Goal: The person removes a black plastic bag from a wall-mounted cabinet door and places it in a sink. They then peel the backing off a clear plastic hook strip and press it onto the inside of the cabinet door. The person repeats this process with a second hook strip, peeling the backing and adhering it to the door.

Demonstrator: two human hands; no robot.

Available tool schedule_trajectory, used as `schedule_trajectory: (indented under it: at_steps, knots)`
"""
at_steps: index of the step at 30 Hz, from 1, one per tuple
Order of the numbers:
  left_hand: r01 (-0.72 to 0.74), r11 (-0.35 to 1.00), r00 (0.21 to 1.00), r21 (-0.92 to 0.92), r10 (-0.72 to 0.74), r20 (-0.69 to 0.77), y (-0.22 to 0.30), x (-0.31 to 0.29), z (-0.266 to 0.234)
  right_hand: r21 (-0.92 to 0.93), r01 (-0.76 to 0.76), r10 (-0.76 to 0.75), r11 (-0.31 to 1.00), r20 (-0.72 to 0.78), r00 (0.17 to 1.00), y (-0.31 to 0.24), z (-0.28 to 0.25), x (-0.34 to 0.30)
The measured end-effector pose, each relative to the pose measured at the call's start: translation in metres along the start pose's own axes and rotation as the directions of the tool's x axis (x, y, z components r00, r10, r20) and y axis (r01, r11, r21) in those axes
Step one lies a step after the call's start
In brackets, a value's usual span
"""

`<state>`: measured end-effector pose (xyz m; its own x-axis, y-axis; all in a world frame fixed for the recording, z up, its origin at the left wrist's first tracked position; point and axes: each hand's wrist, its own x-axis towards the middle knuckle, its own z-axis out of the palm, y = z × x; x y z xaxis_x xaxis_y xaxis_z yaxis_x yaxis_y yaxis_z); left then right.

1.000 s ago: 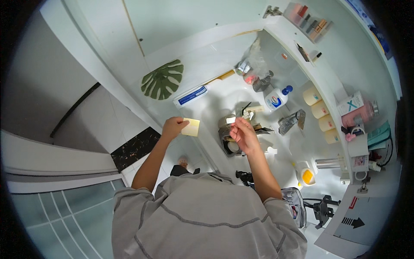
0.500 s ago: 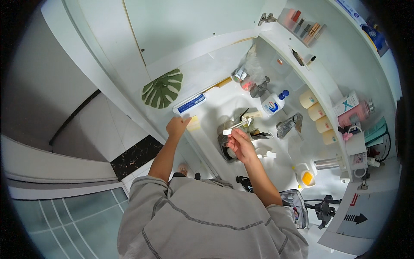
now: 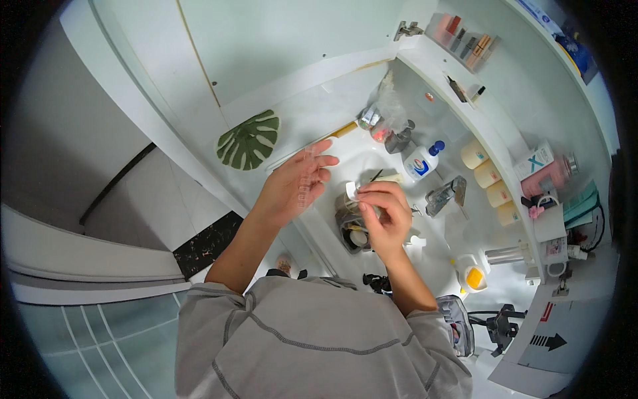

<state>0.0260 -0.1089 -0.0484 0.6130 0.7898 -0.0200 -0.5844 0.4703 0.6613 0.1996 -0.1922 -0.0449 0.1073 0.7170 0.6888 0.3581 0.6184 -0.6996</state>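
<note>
My left hand is raised over the sink's left ledge, fingers apart. Across its palm lies a clear, ridged plastic strip, held loosely; its kind is unclear. Closed in a pinch, my right hand holds a slim item with a flat white end; the fingers hide most of it. Just beneath and to the left of the right hand, a dark see-through container with small items in it stands in the white sink.
Beyond the hands stand a white pump bottle with a blue top and a metal faucet. A green leaf-shaped mat is at the left. Several cream cups hang under the open cabinet shelf, right. A yellow-and-white item sits at the right.
My left hand has lifted from the ledge and moved right and nearer my right hand, with the clear strip now against its palm. It now covers the blue-and-white box. The right hand has turned slightly.
</note>
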Motion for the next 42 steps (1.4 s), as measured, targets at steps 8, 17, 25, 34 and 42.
schedule_trajectory:
  at_steps: [8, 17, 25, 34, 42]
  knots:
    - [-0.052, 0.999, 0.973, 0.007, 0.049, 0.226, 0.009, -0.003, 0.082, -0.295, 0.498, -0.521, 0.816, 0.0, 0.854, -0.028, -0.015, 0.036]
    - [-0.07, 0.997, 0.923, -0.029, 0.076, 0.378, 0.005, -0.007, 0.107, -0.521, 0.636, -0.717, 0.57, 0.064, 0.694, -0.044, -0.031, 0.06]
    - [-0.076, 0.995, 0.894, -0.057, 0.093, 0.438, 0.007, -0.01, 0.116, -0.547, 0.682, -0.77, 0.486, 0.101, 0.63, -0.049, -0.038, 0.066]
    - [-0.083, 0.995, 0.872, -0.062, 0.103, 0.479, 0.006, -0.011, 0.116, -0.533, 0.705, -0.787, 0.468, 0.111, 0.606, -0.053, -0.038, 0.069]
    - [-0.091, 0.994, 0.874, -0.066, 0.111, 0.472, 0.008, -0.012, 0.117, -0.547, 0.702, -0.792, 0.456, 0.111, 0.601, -0.052, -0.034, 0.071]
